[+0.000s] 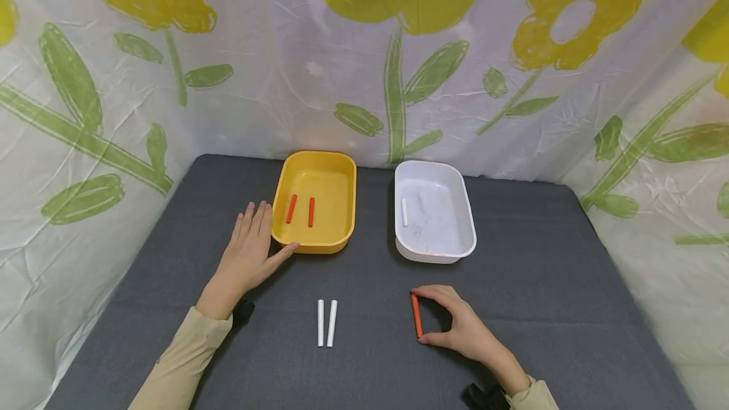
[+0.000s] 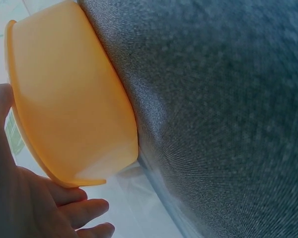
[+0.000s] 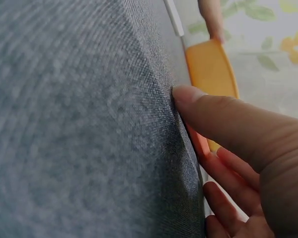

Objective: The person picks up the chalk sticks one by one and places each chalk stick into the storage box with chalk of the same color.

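My right hand (image 1: pixel 458 324) pinches a red chalk stick (image 1: pixel 416 315) by its two ends, thumb at the near end and index finger at the far end. The stick is low at the dark cloth, and in the right wrist view the thumb partly covers it. My left hand (image 1: pixel 247 252) rests with straight fingers against the near left corner of a yellow tub (image 1: pixel 321 248), thumb along its front rim. Two red chalk sticks (image 1: pixel 311 212) lie inside that tub. Between the hands, two white chalk sticks (image 1: pixel 321 323) lie side by side on the cloth.
To the right of the yellow tub stands a white tub (image 1: pixel 450 233) holding one white chalk stick (image 1: pixel 405 212). Dark grey cloth (image 1: pixel 541 283) covers the table. A flower-printed curtain (image 1: pixel 273 93) hangs behind the table and along both sides.
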Demonstrator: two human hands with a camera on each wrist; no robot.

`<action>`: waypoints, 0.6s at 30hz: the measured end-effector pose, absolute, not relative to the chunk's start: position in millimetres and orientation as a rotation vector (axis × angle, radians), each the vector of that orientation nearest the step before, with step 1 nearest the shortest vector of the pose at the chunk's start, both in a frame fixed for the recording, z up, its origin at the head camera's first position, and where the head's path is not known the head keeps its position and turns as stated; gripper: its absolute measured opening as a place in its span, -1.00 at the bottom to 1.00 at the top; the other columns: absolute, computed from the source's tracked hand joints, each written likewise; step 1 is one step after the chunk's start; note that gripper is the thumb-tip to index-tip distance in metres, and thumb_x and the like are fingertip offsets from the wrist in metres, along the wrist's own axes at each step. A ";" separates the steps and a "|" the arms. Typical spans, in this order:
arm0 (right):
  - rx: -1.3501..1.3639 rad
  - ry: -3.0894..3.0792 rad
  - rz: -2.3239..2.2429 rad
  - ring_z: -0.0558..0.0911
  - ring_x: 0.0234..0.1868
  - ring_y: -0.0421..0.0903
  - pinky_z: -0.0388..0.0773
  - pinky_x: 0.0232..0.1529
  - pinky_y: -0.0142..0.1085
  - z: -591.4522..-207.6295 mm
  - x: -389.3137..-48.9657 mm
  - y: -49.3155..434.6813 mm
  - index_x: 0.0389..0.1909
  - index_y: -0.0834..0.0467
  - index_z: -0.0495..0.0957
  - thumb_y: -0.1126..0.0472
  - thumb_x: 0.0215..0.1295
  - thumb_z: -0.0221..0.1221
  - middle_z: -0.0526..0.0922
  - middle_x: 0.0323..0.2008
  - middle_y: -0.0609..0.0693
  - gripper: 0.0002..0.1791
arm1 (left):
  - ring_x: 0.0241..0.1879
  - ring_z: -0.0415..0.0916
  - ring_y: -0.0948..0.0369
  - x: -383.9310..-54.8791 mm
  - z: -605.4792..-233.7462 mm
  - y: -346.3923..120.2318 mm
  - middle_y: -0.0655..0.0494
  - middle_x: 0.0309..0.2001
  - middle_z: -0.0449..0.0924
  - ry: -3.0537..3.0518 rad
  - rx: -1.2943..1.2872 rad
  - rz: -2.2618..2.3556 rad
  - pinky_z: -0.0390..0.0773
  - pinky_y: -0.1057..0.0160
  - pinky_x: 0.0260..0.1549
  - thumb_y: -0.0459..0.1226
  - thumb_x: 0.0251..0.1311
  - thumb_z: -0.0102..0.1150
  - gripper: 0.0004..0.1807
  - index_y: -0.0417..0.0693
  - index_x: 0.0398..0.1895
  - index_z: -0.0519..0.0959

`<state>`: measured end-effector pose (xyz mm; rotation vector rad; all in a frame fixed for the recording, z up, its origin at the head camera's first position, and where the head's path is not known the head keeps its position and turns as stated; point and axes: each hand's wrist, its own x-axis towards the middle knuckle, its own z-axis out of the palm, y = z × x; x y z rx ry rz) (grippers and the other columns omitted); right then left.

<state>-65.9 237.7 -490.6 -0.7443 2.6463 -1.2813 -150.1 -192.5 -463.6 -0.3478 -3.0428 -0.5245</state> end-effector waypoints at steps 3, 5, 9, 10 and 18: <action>-0.739 2.643 -1.284 0.39 0.29 -0.13 0.33 0.29 -0.28 -489.6 -65.5 237.1 0.31 -0.03 0.48 0.07 -0.18 0.61 0.47 0.26 -0.16 -0.09 | 0.53 -0.39 -0.20 -150.1 -464.1 -192.8 -0.32 0.56 -0.26 -3.039 -0.353 -0.528 -0.41 -0.10 0.46 0.34 0.30 -0.08 0.16 -0.37 0.55 -0.23; -0.733 2.642 -1.292 0.39 0.29 -0.13 0.32 0.29 -0.30 -489.3 -65.6 236.9 0.31 -0.03 0.48 0.07 -0.18 0.61 0.48 0.26 -0.16 -0.10 | 0.53 -0.39 -0.20 -150.3 -464.5 -192.8 -0.32 0.56 -0.26 -3.037 -0.354 -0.528 -0.41 -0.10 0.46 0.34 0.30 -0.07 0.16 -0.38 0.55 -0.22; -0.728 2.645 -1.314 0.41 0.29 -0.13 0.30 0.29 -0.37 -489.2 -65.8 236.6 0.30 -0.02 0.49 0.08 -0.18 0.61 0.49 0.25 -0.16 -0.10 | 0.53 -0.39 -0.20 -150.4 -465.0 -192.8 -0.32 0.55 -0.26 -3.034 -0.358 -0.528 -0.41 -0.09 0.46 0.34 0.31 -0.08 0.16 -0.38 0.55 -0.22; -0.725 2.644 -1.320 0.41 0.29 -0.13 0.29 0.29 -0.39 -489.1 -65.9 236.6 0.30 -0.01 0.49 0.08 -0.18 0.61 0.49 0.25 -0.16 -0.11 | 0.53 -0.39 -0.19 -150.6 -465.2 -192.9 -0.32 0.55 -0.26 -3.034 -0.359 -0.526 -0.41 -0.09 0.46 0.35 0.31 -0.09 0.16 -0.38 0.55 -0.23; -0.709 2.605 -1.376 0.43 0.30 -0.12 0.25 0.29 -0.46 -486.8 -65.8 236.3 0.30 0.03 0.49 0.10 -0.15 0.60 0.51 0.25 -0.15 -0.12 | 0.54 -0.38 -0.19 -151.1 -464.4 -192.2 -0.32 0.55 -0.25 -3.036 -0.359 -0.521 -0.40 -0.10 0.46 0.34 0.30 -0.07 0.17 -0.38 0.54 -0.23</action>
